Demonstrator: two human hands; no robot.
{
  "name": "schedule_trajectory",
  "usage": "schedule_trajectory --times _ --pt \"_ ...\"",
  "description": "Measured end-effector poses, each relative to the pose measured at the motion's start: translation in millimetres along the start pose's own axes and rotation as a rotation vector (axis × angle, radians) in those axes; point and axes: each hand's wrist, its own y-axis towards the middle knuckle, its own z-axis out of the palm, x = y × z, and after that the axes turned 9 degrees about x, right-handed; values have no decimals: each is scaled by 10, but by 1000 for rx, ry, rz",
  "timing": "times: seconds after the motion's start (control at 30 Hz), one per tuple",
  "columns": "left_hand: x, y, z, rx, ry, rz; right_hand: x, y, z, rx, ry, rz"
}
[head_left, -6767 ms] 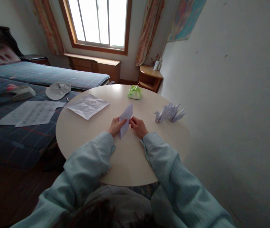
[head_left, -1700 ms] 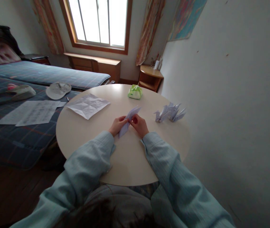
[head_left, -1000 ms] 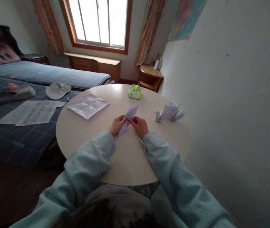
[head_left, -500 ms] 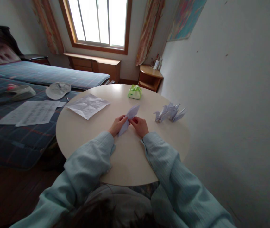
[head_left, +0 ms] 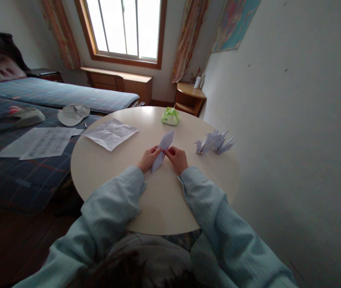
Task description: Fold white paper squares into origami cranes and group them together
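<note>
A folded white paper (head_left: 166, 140), long and diamond-shaped, is held slantwise over the round table (head_left: 164, 208). My left hand (head_left: 148, 158) pinches its left side near the middle, thumb on top. From the right, my right hand (head_left: 177, 159) closes thumb and fingers on its edge at mid-length; the exact fold under the fingertips is too small to make out. Several folded paper cranes (head_left: 215, 141) stand bunched together to the right of my hands. To the left lies a creased sheet of paper (head_left: 112, 134), opened flat.
A green tissue pack (head_left: 170, 117) sits near the table's far edge. Left of the table, a bed (head_left: 47, 180) carries printed sheets (head_left: 38, 143) and a white cap (head_left: 73, 115). A white wall (head_left: 293, 132) rises on the right.
The folded paper has turned slightly between my hands, its upper tip shifting a little left and its lower tip a little right. Both hands stay almost in place.
</note>
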Motion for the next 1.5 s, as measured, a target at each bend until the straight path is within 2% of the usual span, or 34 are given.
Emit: schedule_trajectory --times 0.23,0.7,1.0,1.17,1.5 --pt "10 1 9 21 -19 23 -17 25 24 -26 87 -30" --pt "-8 1 14 50 -67 27 38 2 1 -15 83 -92" --pt "-45 -29 40 -47 -116 20 9 16 18 -20 72 -82" --pt "-67 -16 38 -99 -64 0 8 15 17 -19 78 -84" --pt "-44 4 11 -112 2 -55 -4 12 18 14 218 -71"
